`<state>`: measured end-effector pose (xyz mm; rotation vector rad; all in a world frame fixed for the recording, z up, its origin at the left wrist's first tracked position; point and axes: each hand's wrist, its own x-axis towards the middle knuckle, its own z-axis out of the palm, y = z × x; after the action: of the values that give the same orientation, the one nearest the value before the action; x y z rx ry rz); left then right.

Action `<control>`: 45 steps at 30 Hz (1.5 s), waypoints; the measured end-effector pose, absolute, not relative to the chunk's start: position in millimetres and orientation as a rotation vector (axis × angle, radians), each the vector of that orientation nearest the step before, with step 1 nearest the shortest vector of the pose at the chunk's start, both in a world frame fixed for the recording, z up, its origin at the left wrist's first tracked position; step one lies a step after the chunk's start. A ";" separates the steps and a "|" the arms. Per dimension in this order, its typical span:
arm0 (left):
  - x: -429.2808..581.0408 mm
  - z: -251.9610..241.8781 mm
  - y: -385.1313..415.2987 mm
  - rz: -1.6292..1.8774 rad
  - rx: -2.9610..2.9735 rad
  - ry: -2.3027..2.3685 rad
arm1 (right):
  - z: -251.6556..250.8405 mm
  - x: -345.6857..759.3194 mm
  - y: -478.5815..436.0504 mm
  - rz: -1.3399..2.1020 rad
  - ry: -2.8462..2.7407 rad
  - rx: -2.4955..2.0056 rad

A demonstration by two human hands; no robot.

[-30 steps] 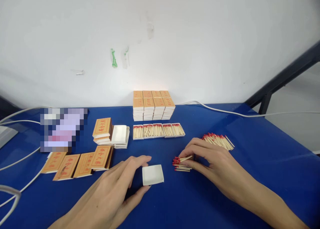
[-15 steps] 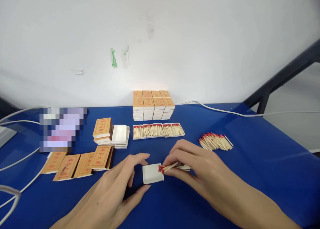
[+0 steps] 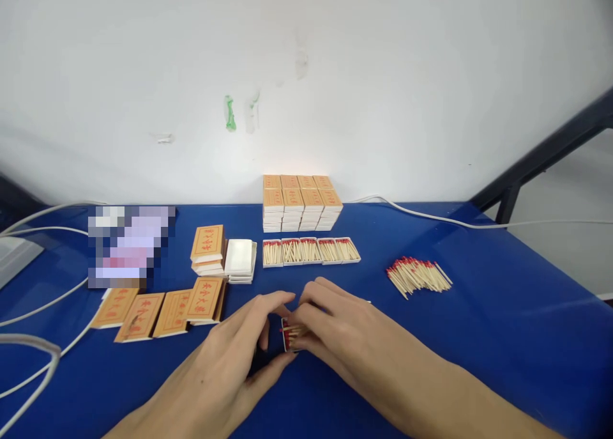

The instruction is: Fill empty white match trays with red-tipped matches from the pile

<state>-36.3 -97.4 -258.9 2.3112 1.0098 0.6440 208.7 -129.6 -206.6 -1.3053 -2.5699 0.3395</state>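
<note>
A small white matchbox tray (image 3: 284, 340) lies on the blue table, mostly hidden under my right hand. My left hand (image 3: 244, 337) curves around its left end, thumb at the near edge and fingers at the far edge. My right hand (image 3: 330, 321) pinches a bunch of matches (image 3: 297, 330) down in the tray, red heads toward the left. Behind the hands stands a row of several matchbox trays filled with matches (image 3: 310, 252). A loose pile of matches (image 3: 417, 277) lies to the right.
Stacked matchboxes (image 3: 302, 202) stand against the wall. At left are empty white trays (image 3: 239, 260), piled orange matchbox sleeves (image 3: 208, 244) and more sleeves lying flat (image 3: 172, 312). A blurred-out item (image 3: 136, 244) and white cables (image 3: 52, 362) lie farther left.
My right hand has moved left over the tray, and its matches are now inside. My left fingers have closed in on the tray's edges. The view has shifted slightly.
</note>
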 end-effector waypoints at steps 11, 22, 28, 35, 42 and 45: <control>-35.1 -252.7 -95.4 0.624 2.295 0.996 | -212.3 216.8 -134.8 0.663 -2.238 -1.389; -37.6 -253.1 -93.9 0.541 2.268 0.963 | -221.3 212.0 -134.7 0.346 -2.372 -1.442; -38.7 -251.3 -93.7 0.597 2.314 0.959 | -211.1 213.1 -137.1 0.363 -2.316 -1.406; -38.1 -246.5 -96.1 0.686 2.396 0.981 | -202.5 256.8 -153.6 0.261 -2.014 -1.681; -35.4 -246.3 -98.6 0.751 2.480 0.985 | -214.3 280.5 -165.8 0.391 -1.996 -1.761; -35.3 -246.8 -99.0 0.752 2.452 1.017 | -215.6 272.7 -170.4 0.403 -1.947 -1.698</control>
<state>-35.3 -99.0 -246.8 2.4516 1.0165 0.7523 272.7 -170.4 -215.6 -1.6983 -1.9473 0.4026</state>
